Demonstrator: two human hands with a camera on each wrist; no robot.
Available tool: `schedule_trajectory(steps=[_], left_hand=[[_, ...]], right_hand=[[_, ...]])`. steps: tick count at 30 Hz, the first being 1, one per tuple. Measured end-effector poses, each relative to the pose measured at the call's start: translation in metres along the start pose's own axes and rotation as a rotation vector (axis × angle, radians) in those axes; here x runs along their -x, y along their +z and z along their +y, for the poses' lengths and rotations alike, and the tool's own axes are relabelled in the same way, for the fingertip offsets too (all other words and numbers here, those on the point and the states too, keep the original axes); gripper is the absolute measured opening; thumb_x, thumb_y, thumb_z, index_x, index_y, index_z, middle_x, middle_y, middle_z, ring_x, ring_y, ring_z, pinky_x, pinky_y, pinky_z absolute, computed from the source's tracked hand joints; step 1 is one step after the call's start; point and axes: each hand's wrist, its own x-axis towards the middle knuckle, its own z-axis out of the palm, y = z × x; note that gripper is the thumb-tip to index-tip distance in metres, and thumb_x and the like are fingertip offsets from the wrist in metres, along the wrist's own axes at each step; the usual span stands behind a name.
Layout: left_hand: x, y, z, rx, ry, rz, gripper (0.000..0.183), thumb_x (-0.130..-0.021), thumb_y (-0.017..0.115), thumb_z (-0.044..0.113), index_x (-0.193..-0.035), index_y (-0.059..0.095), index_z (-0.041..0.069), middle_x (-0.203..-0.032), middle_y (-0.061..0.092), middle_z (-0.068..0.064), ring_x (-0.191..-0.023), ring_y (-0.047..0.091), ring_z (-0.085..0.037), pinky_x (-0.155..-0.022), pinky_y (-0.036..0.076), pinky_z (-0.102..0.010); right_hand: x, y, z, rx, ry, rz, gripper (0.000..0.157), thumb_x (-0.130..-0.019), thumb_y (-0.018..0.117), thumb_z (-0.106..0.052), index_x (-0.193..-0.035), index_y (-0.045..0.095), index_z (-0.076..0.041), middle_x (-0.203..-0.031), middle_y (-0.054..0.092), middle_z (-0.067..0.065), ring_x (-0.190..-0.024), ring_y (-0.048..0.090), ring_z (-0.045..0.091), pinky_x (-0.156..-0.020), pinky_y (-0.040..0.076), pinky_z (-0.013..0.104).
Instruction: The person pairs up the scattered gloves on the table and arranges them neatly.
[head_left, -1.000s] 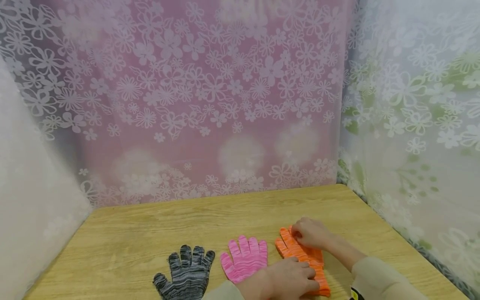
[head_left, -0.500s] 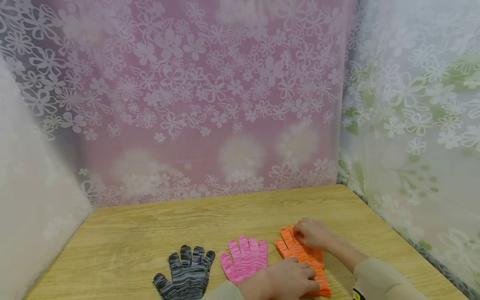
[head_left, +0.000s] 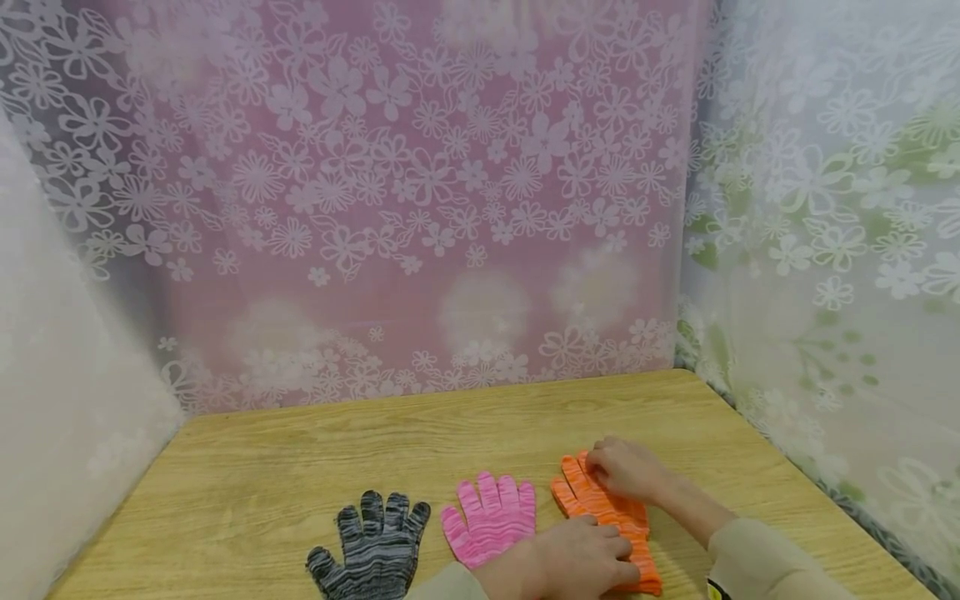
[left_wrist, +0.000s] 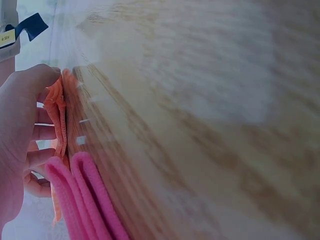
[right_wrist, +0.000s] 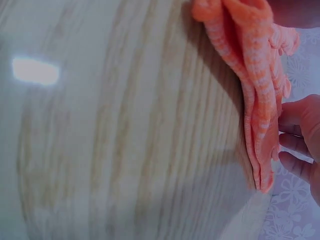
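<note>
An orange knitted glove [head_left: 603, 504] lies flat on the wooden table at the right, fingers toward the back. My left hand [head_left: 581, 557] rests over its lower part near the cuff, fingers spread and lightly bent. At its far end, my right hand [head_left: 624, 468] touches the glove's fingers with bent fingers. The right wrist view shows those fingers [right_wrist: 295, 142] extended against the layered orange fabric. A pink knitted glove [head_left: 489, 518] lies just left, partly covered by my left forearm. Further left is a black-and-grey striped glove [head_left: 381, 546], its lower edge cut off by the frame.
The wooden table [head_left: 300, 458] meets a pink flower-patterned curtain [head_left: 420, 208] at the back. Pale translucent sheets stand along both sides, the right sheet [head_left: 832, 250] printed with white flowers and green leaves. A strap with a yellow label [left_wrist: 9, 37] sits on my right wrist.
</note>
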Motion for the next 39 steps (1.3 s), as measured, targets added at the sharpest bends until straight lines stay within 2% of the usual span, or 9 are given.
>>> schedule_trajectory(steps=[7,12,15,28,35,39], left_hand=[[0.0000,-0.0012,0.0005,-0.002,0.002,-0.003,0.032,-0.096,0.035,0.050,-0.116,0.055,0.035,-0.103,0.050,0.018,-0.091,0.044,0.001,-0.073,0.037,-0.014],[0.0013,-0.0005,0.0005,-0.013,0.003,0.021,0.032,-0.096,0.034,0.049,-0.115,0.056,0.034,-0.102,0.051,0.017,-0.090,0.044,0.001,-0.073,0.037,-0.014],[0.0009,-0.0005,0.0007,-0.013,-0.002,0.017,0.032,-0.097,0.034,0.049,-0.114,0.056,0.035,-0.101,0.050,0.017,-0.089,0.044,0.001,-0.072,0.036,-0.014],[0.0008,-0.0019,0.0011,-0.004,0.000,0.006,0.033,-0.096,0.034,0.049,-0.118,0.055,0.034,-0.102,0.050,0.017,-0.090,0.044,0.001,-0.073,0.037,-0.014],[-0.0007,-0.0017,0.0010,0.031,-0.009,-0.012,0.033,-0.095,0.036,0.051,-0.117,0.055,0.036,-0.104,0.050,0.018,-0.089,0.044,0.003,-0.072,0.036,-0.014],[-0.0011,-0.0012,0.0017,0.032,-0.019,-0.024,0.033,-0.095,0.036,0.052,-0.118,0.053,0.036,-0.106,0.048,0.018,-0.092,0.044,0.003,-0.075,0.037,-0.015]], right_hand=[[0.0037,-0.0044,0.0052,-0.003,-0.094,0.040,0.007,-0.079,0.069,-0.008,-0.076,0.067,-0.014,-0.079,0.057,-0.004,-0.073,0.053,0.013,-0.061,0.046,0.026],[0.0044,-0.0037,0.0066,-0.007,-0.137,-0.034,0.003,-0.081,0.069,-0.015,-0.084,0.070,-0.014,-0.091,0.061,-0.002,-0.084,0.056,0.015,-0.070,0.048,0.029],[0.0045,-0.0023,0.0069,0.002,-0.137,-0.048,0.006,-0.081,0.069,-0.014,-0.087,0.070,-0.014,-0.092,0.062,-0.002,-0.086,0.056,0.016,-0.072,0.049,0.031],[0.0042,0.0023,0.0089,-0.009,-0.149,-0.012,0.006,-0.081,0.067,-0.010,-0.085,0.065,-0.015,-0.095,0.062,0.000,-0.089,0.056,0.019,-0.078,0.047,0.038],[0.0026,0.0021,0.0094,-0.116,-0.060,-0.060,0.011,-0.082,0.064,-0.009,-0.081,0.059,-0.018,-0.093,0.059,-0.004,-0.079,0.050,0.012,-0.068,0.044,0.029],[0.0039,-0.0003,0.0104,-0.148,-0.075,-0.060,0.008,-0.082,0.064,-0.009,-0.082,0.060,-0.016,-0.092,0.059,-0.002,-0.078,0.049,0.012,-0.065,0.043,0.028]])
